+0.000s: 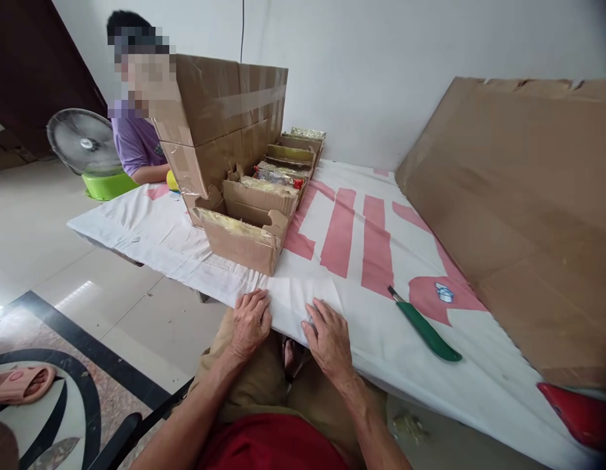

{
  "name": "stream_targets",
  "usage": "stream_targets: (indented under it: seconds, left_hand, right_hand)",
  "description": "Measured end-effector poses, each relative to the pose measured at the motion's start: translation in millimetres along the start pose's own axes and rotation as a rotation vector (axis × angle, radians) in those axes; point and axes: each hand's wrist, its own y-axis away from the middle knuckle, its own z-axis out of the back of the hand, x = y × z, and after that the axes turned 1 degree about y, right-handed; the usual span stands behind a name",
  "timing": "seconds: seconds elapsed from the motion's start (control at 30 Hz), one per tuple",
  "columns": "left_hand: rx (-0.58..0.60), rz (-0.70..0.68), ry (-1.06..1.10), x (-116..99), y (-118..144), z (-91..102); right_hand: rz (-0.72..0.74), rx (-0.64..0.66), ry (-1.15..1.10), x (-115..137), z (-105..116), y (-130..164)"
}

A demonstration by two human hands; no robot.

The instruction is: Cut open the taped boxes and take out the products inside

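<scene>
Cloth [332, 287] covers the table, its near edge under both hands: left hand [250, 324] and right hand [329, 339] lie flat, fingers apart, clamping nothing. Boxes [244, 235] stand just beyond the left grip; a green knife [427, 329] lies right of the right grip.

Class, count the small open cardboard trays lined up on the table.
About 5 small trays, in a row running from near the left hand back to the wall beside the big carton; the carton may hide more.
</scene>
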Motion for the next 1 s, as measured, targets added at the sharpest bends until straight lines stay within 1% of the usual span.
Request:
stream_targets:
  seconds: [0.13,0.23,0.4,0.5,0.6,0.67,0.73,0.8,0.87,0.93,1.0]
  left_hand:
    - [0.016,-0.002,0.054,-3.3,11.3,10.7]
    - [0.027,0.030,0.101,-4.8,19.9,16.3]
    - [0.048,0.138,0.225,-7.6,29.7,20.0]
    - [0.054,0.249,0.331,-12.3,38.2,25.7]
    - [0.018,0.446,0.421,-15.7,52.1,35.8]
    - [-0.037,0.632,0.463,-12.8,59.6,42.1]
    - [-0.101,0.836,0.521,-3.5,61.1,45.4]
    - [-0.161,1.026,0.610,10.7,55.1,45.5]
    - [-0.213,1.179,0.716,25.4,43.9,43.0]
    - [-0.255,1.286,0.818,35.8,31.5,39.2]
    - [-0.288,1.346,0.909,39.6,21.2,35.6]
  right_hand:
    - [-0.002,0.022,0.003,2.6,2.8,-2.2]
    - [-0.014,0.080,0.016,6.9,7.6,-1.8]
    - [-0.030,0.167,0.047,21.6,18.3,16.6]
    - [0.000,0.177,0.034,28.0,22.0,32.1]
    - [-0.002,0.162,0.041,28.9,21.8,41.0]
    - [0.010,0.152,0.055,27.5,20.0,42.5]
    - [0.032,0.138,0.076,25.9,18.0,42.0]
    - [0.045,0.116,0.101,24.7,16.4,41.0]
    - [0.056,0.093,0.123,24.1,15.8,40.2]
    - [0.067,0.072,0.138,23.9,16.0,39.7]
    - [0.072,0.060,0.144,23.9,16.5,39.3]
